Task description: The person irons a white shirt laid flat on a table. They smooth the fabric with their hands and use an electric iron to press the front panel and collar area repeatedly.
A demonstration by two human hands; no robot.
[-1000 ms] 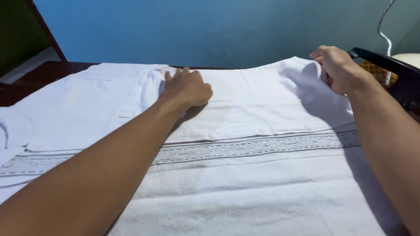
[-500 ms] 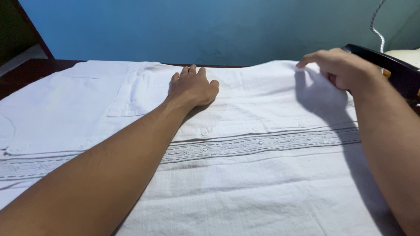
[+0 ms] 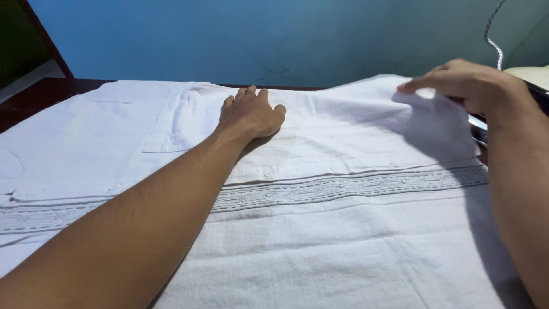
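On white shirt (image 3: 343, 240): left hand (image 3: 251, 113) flat.

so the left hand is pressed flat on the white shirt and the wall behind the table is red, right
Not quite. The head view shows the wall behind the table is blue, not red. The rest holds: the left hand lies flat, palm down, on the white shirt spread over the table, just right of its chest pocket.
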